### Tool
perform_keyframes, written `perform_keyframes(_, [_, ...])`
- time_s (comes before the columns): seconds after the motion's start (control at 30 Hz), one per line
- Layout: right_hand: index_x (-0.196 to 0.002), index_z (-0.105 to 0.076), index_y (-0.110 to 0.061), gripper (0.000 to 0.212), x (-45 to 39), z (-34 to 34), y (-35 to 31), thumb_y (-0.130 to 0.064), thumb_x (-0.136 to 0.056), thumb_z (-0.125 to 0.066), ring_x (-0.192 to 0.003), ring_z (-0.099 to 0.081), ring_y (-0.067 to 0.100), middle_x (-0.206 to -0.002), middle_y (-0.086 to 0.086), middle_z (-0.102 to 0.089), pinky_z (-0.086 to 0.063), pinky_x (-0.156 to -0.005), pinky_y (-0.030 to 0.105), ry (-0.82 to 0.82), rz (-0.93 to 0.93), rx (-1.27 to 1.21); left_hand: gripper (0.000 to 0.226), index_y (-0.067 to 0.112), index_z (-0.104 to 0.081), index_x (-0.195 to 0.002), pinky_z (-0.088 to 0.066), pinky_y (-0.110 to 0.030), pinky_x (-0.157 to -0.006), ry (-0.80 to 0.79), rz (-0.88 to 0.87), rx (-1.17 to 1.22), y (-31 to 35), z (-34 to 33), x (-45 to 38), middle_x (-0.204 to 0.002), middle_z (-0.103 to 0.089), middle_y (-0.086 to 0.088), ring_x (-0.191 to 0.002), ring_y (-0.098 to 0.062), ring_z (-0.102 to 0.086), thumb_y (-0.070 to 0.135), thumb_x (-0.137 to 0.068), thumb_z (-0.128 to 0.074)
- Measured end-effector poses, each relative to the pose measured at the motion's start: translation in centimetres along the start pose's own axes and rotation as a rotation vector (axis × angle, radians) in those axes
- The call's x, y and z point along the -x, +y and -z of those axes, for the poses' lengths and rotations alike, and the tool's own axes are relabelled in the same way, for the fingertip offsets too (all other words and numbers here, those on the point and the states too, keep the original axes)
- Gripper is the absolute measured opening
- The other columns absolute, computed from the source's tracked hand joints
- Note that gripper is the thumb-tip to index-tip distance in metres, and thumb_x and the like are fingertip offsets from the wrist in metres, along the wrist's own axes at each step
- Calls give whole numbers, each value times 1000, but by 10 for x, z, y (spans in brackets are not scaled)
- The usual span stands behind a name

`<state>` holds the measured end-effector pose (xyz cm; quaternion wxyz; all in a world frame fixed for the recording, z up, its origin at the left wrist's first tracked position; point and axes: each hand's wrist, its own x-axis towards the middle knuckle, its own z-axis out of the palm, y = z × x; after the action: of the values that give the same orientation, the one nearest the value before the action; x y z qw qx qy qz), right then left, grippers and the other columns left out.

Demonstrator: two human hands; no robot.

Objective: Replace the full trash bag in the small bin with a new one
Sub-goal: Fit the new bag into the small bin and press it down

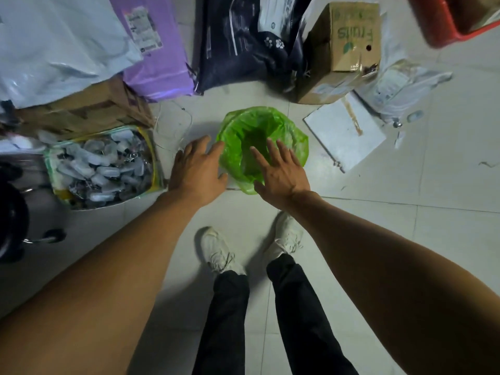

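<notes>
Over 1 green bag [295, 142]: 2 hands [196, 169] [281, 175]

Pale tiled floor [405, 239] in dim light, crowded along its far side with a cardboard box [343, 50] (printed "Fruits"), a purple parcel [159, 58], a dark bag [243, 41], a flat white board [345, 131] and a red tub [443, 20].

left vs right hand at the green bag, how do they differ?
The left hand lies outside the green bag, fingertips at its left rim; the right hand reaches over the bag's opening. The left hand's fingers lie close together; the right hand's are spread. Both are open, palms down, gripping nothing.
</notes>
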<state>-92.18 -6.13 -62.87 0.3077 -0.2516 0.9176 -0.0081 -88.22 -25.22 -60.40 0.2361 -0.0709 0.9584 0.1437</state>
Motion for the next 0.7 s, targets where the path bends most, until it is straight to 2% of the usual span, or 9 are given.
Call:
perform_keyframes(0.13, [-155, -6, -30, 74, -48, -42, 18, -40, -93, -44, -151, 1, 34, -164, 13, 1, -6, -120, 47, -4, 16, -7, 72, 19, -41, -144, -34, -53, -109, -20, -30, -13, -6, -44, -34, -152, -34, -12, -137, -36, -35, 32, -79, -69])
perform_keyframes(0.27, [-156, -4, -28, 72, -85, -73, 36, -42, -95, -41, -151, 5, 34, -163, 15, 6, -3, -121, 45, -46, 70, 44, 73, 17, -44, -141, -37, -53, -106, -20, -79, -45, -13, -78, -65, -151, -34, -13, -133, -39, -36, 30, -75, -72])
perform_keyframes(0.37, [-156, 0, -27, 75, -105, -86, 48, -41, -95, -43, -150, 10, 33, -162, 17, 13, -2, -121, 42, -91, 84, 53, 77, 17, -40, -144, -34, -53, -110, -22, -78, -43, -17, -96, -86, -154, -28, -15, -137, -39, -29, 30, -76, -74])
perform_keyframes(0.47, [-155, 3, -30, 81, -115, -95, 64, -45, -94, -48, -150, 5, 35, -163, 17, 11, -6, -120, 43, -122, 15, 15, 83, 19, -33, -148, -30, -51, -114, -38, -34, -18, -22, -107, -97, -159, -19, -14, -143, -38, -22, 30, -78, -75])
perform_keyframes(0.57, [-155, 4, -30, 85, -118, -100, 73, -53, -92, -48, -149, -4, 37, -163, 17, 0, -12, -119, 46, -123, -64, -2, 88, 18, -27, -151, -31, -49, -113, -75, 3, 24, -24, -112, -102, -161, -14, -12, -142, -38, -25, 28, -79, -76])
perform_keyframes(0.7, [-155, 4, -29, 87, -131, -102, 68, -50, -91, -51, -149, -6, 37, -162, 16, -2, -15, -119, 47, -111, -108, -24, 91, 14, -22, -152, -32, -48, -112, -97, 33, 37, -23, -116, -105, -161, -16, -10, -140, -38, -29, 28, -80, -75])
